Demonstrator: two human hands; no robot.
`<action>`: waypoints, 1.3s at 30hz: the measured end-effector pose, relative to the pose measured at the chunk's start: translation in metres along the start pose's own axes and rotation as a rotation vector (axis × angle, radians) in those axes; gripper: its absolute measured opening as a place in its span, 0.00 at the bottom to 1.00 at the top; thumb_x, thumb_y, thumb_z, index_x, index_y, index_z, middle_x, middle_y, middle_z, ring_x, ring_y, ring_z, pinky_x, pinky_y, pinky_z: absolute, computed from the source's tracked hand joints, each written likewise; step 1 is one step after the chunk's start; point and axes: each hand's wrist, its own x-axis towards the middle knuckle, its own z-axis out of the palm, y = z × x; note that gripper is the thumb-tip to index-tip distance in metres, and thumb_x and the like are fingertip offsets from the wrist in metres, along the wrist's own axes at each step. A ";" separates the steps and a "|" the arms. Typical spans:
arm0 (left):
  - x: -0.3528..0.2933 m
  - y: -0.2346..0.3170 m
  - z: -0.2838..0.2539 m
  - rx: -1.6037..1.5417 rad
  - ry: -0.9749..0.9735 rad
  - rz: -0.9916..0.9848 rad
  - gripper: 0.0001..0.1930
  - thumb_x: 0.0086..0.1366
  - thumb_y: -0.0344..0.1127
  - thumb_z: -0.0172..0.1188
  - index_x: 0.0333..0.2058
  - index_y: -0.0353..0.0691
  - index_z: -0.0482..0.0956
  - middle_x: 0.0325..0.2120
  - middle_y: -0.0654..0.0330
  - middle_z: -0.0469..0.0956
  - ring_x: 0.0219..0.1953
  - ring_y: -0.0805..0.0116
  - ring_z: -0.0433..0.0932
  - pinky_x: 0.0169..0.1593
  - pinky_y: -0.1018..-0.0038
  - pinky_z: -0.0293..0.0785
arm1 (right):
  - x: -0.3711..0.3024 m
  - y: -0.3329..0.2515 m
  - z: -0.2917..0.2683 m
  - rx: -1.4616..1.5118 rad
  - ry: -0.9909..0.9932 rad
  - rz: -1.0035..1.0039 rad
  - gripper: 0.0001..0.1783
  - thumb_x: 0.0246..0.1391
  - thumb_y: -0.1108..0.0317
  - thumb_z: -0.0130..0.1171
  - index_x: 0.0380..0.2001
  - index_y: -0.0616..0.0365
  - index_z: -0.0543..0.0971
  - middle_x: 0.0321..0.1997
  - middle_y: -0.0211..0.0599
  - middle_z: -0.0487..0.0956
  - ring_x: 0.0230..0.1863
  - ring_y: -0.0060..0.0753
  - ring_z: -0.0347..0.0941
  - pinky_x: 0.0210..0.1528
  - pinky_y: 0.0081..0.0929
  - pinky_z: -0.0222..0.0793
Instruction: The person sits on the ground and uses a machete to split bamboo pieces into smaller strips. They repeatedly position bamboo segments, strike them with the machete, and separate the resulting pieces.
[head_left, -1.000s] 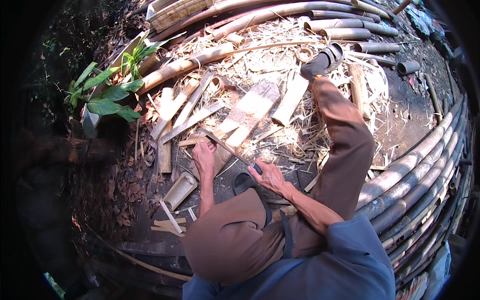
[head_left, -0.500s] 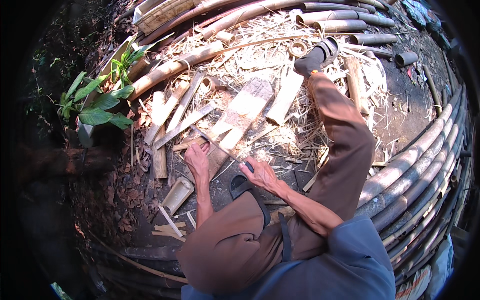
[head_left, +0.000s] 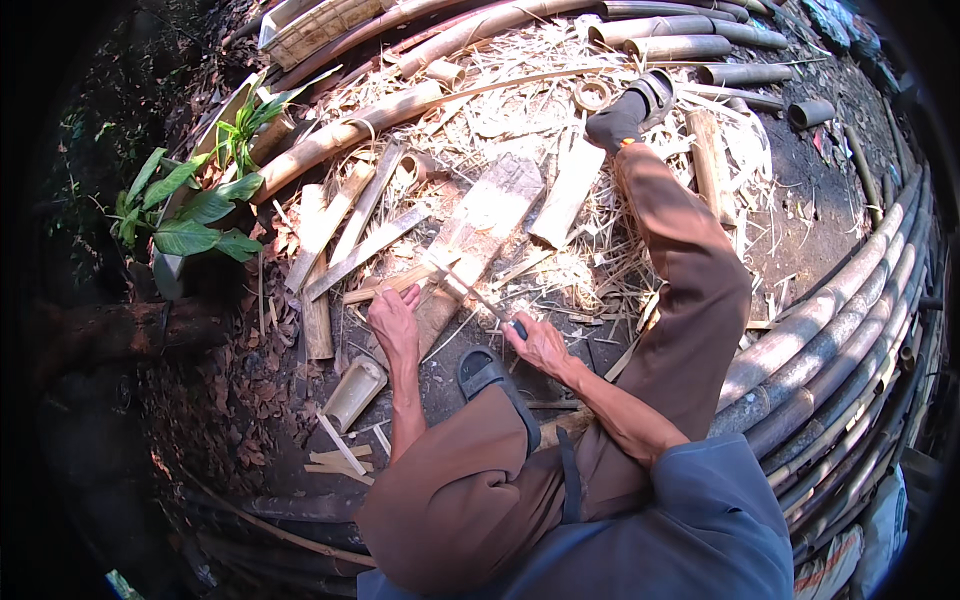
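Note:
My right hand (head_left: 541, 347) is closed round the dark handle of a long, thin-bladed knife (head_left: 480, 299). Its blade points away to the upper left, over a worn wooden plank (head_left: 485, 222). My left hand (head_left: 395, 320) is closed on a split bamboo strip (head_left: 385, 284), whose far end lies across the plank near the blade tip. Sunlight washes out the spot where blade and strip come close, so I cannot tell whether they touch. Several split bamboo pieces (head_left: 366, 251) lie just beyond my left hand.
A hollow bamboo half (head_left: 355, 392) sits near my left forearm. Pale shavings (head_left: 560, 270) cover the ground ahead. Long bamboo poles (head_left: 800, 345) curve along the right. Leafy plants (head_left: 185, 205) and a plastic crate (head_left: 325, 30) stand at the left and back. My sandalled foot (head_left: 620, 122) is stretched forward.
My right hand has shifted a little to the right, drawing the knife back so its tip is now near the plank. My left hand has stayed almost in place with the strip.

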 end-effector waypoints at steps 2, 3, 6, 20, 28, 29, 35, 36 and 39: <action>-0.002 0.001 0.013 0.004 -0.011 -0.046 0.23 0.71 0.34 0.36 0.34 0.12 0.70 0.35 0.33 0.79 0.39 0.49 0.84 0.44 0.66 0.84 | 0.009 0.009 -0.009 -0.017 0.075 0.173 0.24 0.62 0.44 0.48 0.38 0.58 0.73 0.24 0.62 0.77 0.32 0.71 0.75 0.36 0.57 0.68; -0.004 0.000 0.017 0.027 -0.021 -0.018 0.23 0.71 0.34 0.37 0.34 0.11 0.69 0.35 0.33 0.79 0.39 0.49 0.84 0.44 0.66 0.84 | 0.007 0.003 -0.006 -0.052 0.100 0.077 0.25 0.63 0.44 0.48 0.38 0.58 0.73 0.23 0.61 0.77 0.32 0.70 0.75 0.36 0.57 0.69; -0.001 0.003 -0.002 -0.027 -0.005 -0.010 0.22 0.71 0.34 0.38 0.35 0.11 0.69 0.35 0.33 0.79 0.40 0.49 0.83 0.44 0.67 0.84 | 0.000 -0.005 -0.003 -0.034 -0.013 0.079 0.28 0.63 0.43 0.46 0.42 0.60 0.74 0.27 0.63 0.78 0.33 0.69 0.76 0.38 0.54 0.70; 0.018 0.007 -0.002 -0.049 0.004 -0.035 0.23 0.70 0.35 0.37 0.32 0.13 0.71 0.35 0.31 0.79 0.39 0.48 0.84 0.42 0.66 0.84 | 0.028 -0.002 -0.015 0.027 -0.024 0.129 0.28 0.63 0.43 0.47 0.33 0.62 0.72 0.20 0.62 0.76 0.25 0.62 0.75 0.29 0.54 0.69; -0.001 0.005 0.006 -0.016 0.002 -0.060 0.24 0.72 0.36 0.37 0.34 0.13 0.70 0.36 0.32 0.79 0.39 0.48 0.83 0.43 0.66 0.84 | 0.016 -0.010 -0.015 -0.043 0.023 0.037 0.29 0.63 0.43 0.46 0.37 0.63 0.74 0.21 0.60 0.76 0.27 0.64 0.76 0.32 0.52 0.71; 0.008 -0.001 -0.001 -0.038 0.025 -0.060 0.23 0.72 0.36 0.36 0.33 0.14 0.70 0.36 0.32 0.79 0.40 0.48 0.83 0.43 0.66 0.84 | 0.010 -0.023 -0.015 -0.076 -0.009 0.006 0.28 0.63 0.43 0.46 0.36 0.62 0.74 0.20 0.58 0.76 0.26 0.64 0.76 0.31 0.51 0.71; 0.007 -0.014 -0.005 0.058 0.020 0.042 0.24 0.72 0.34 0.36 0.26 0.18 0.72 0.33 0.34 0.80 0.37 0.51 0.84 0.41 0.68 0.84 | 0.018 -0.020 -0.009 -0.034 0.108 -0.025 0.26 0.63 0.43 0.47 0.35 0.59 0.73 0.19 0.58 0.76 0.26 0.64 0.76 0.31 0.53 0.71; 0.003 -0.011 0.004 0.057 0.010 0.022 0.24 0.72 0.34 0.36 0.26 0.17 0.72 0.33 0.34 0.80 0.37 0.51 0.84 0.41 0.69 0.84 | 0.021 -0.006 -0.012 -0.072 0.126 0.012 0.26 0.63 0.44 0.47 0.35 0.60 0.73 0.19 0.59 0.76 0.27 0.64 0.77 0.31 0.53 0.71; -0.001 0.004 0.007 0.104 0.038 0.027 0.25 0.72 0.35 0.36 0.31 0.14 0.74 0.34 0.35 0.81 0.37 0.52 0.85 0.42 0.68 0.84 | 0.021 0.000 -0.002 -0.038 0.097 0.056 0.26 0.63 0.46 0.48 0.35 0.63 0.73 0.20 0.63 0.75 0.29 0.66 0.76 0.32 0.53 0.68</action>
